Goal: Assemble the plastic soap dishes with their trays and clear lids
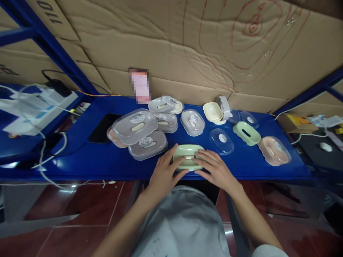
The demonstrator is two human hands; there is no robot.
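Observation:
A light green plastic soap dish (187, 165) rests at the front edge of the blue table, directly before me. My left hand (166, 167) holds its left end, with the thumb along the near rim and fingers reaching over the side. At the other end, my right hand (214, 167) has its fingers bent over the rim and the thumb at the near edge. A pale slot or insert shows in the dish's middle, partly covered by fingertips. Just beyond my right hand lies a clear lid (221, 141) with a round label.
Grey lidded soap dishes (135, 126) are piled at left, beside a dark phone-like slab (100, 130). Another grey one (192, 122) stands behind my hands. Cream dishes (213, 111), a second green dish (247, 133) and a pink lidded one (274, 151) are at right. Cardboard (166, 43) walls the back.

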